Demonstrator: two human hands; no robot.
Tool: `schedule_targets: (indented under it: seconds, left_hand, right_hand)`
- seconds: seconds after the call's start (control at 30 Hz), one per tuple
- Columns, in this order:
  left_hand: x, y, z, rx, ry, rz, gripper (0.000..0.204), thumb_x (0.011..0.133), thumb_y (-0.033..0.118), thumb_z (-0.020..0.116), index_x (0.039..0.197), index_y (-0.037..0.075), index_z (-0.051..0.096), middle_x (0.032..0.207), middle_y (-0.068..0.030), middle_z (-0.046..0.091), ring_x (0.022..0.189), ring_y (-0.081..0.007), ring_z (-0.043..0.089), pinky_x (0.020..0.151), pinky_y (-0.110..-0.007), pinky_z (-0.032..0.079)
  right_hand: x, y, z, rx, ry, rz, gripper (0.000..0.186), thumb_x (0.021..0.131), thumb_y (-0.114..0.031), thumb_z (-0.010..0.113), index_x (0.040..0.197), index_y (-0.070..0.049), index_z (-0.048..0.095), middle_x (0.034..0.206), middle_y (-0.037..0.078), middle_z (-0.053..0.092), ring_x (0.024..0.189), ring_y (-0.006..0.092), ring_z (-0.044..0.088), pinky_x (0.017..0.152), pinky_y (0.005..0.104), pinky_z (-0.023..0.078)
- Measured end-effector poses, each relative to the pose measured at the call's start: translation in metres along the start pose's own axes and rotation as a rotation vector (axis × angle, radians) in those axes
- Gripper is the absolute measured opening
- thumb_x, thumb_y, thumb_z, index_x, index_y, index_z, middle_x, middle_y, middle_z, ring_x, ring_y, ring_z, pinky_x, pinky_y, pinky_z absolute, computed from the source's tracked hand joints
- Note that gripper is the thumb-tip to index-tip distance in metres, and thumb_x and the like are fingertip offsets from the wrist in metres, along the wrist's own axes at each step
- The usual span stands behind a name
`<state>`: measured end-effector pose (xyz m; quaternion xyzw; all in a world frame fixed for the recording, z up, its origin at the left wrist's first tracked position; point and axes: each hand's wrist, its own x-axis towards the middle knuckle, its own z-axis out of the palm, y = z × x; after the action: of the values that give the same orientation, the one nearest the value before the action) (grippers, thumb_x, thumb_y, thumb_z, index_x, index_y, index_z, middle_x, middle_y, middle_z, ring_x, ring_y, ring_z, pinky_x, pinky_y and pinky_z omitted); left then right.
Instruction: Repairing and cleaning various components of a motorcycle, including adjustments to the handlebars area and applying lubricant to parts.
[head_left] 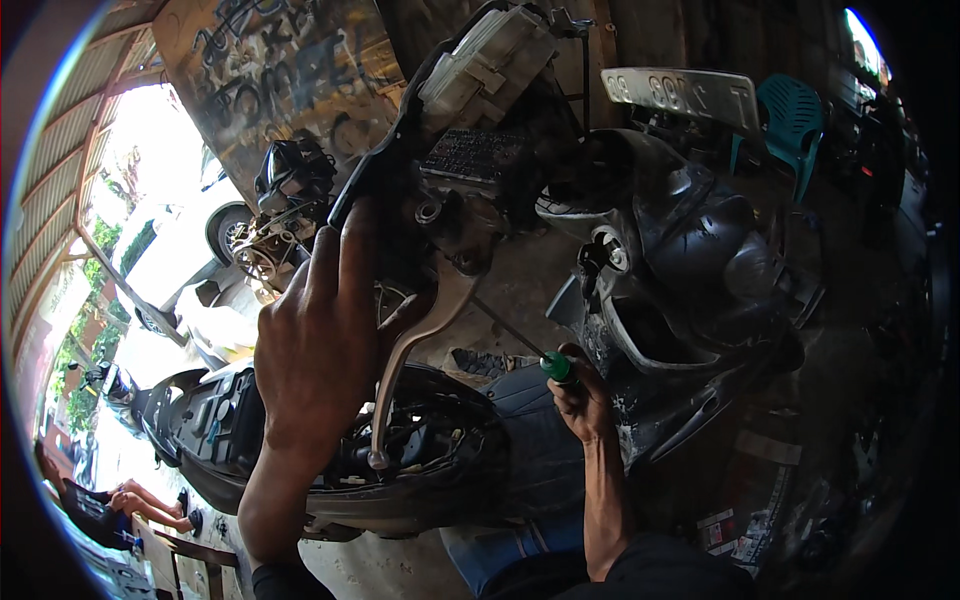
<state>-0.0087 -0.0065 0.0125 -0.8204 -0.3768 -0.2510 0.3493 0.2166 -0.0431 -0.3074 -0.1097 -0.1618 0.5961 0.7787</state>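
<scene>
My left hand (320, 350) is closed on the dark handlebar assembly (385, 185) of a scooter, fingers along its left edge and thumb beside the silver brake lever (405, 350). The lever runs down past the palm to a round tip. A screwdriver with a green handle (556, 367) sits in my right hand (583, 400). Its shaft slants up and left toward the lever's mount, where I cannot make out whether the tip touches anything. Above both hands, the pale back of the instrument cluster (485, 70) is exposed.
The loose-looking front cowl (690, 230) with a number plate (680, 95) stands close right of my right hand. Below lies the scooter's opened body (430, 440). A green plastic chair (792, 115) is at the far right. A person (100, 505) sits at the lower left.
</scene>
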Motion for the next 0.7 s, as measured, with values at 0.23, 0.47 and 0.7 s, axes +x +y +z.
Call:
schedule_targets:
  seconds: [0.23, 0.47, 0.7]
  left_hand:
    - [0.001, -0.002, 0.003, -0.004, 0.023, 0.033, 0.090, 0.082, 0.043, 0.088, 0.154, 0.006, 0.049, 0.127, -0.0174, 0.069, 0.089, -0.0311, 0.077, 0.064, -0.041, 0.062]
    - [0.001, 0.000, 0.001, 0.010, 0.040, 0.027, 0.090, 0.082, 0.045, 0.087, 0.154, 0.007, 0.049, 0.121, -0.0159, 0.070, 0.086, -0.0298, 0.075, 0.062, -0.041, 0.060]
    - [0.001, -0.001, 0.002, 0.006, 0.036, 0.023, 0.089, 0.082, 0.044, 0.087, 0.154, 0.007, 0.049, 0.120, -0.0149, 0.070, 0.087, -0.0300, 0.075, 0.063, -0.041, 0.060]
  right_hand:
    - [0.009, 0.002, -0.008, 0.093, 0.050, 0.013, 0.038, 0.110, -0.038, 0.060, 0.128, -0.005, 0.062, 0.091, 0.006, 0.068, 0.055, 0.0062, 0.047, 0.042, 0.0217, 0.028]
    - [0.012, -0.003, -0.012, -0.153, -0.051, 0.076, 0.041, 0.110, -0.039, 0.061, 0.132, -0.004, 0.060, 0.091, 0.007, 0.068, 0.057, 0.0077, 0.050, 0.045, 0.0224, 0.033]
    - [0.010, -0.003, -0.007, -0.125, 0.009, 0.031, 0.045, 0.109, -0.044, 0.062, 0.133, -0.005, 0.061, 0.088, 0.008, 0.068, 0.052, 0.0083, 0.050, 0.045, 0.0227, 0.034]
